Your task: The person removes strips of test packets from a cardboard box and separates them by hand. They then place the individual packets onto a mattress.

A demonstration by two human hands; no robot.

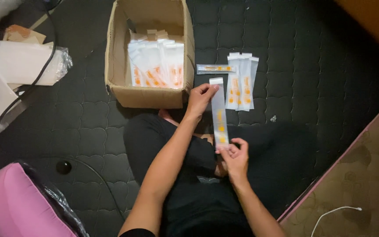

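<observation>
A long, narrow clear plastic pouch (219,112) with orange print is stretched between both hands above my lap. My left hand (199,99) pinches its top end, and my right hand (234,157) pinches its bottom end. Just right of it, a small stack of the same pouches (241,83) lies on the dark quilted mat. One more pouch (215,68) lies crosswise beside the stack. An open cardboard box (148,94) at top centre holds several more pouches standing upright.
A white bag and papers (20,63) lie at far left with a black cable (36,79) over them. A pink cushion in plastic wrap (18,206) is at bottom left. At right a pink-edged patterned rug (360,166) carries a white cable (334,213).
</observation>
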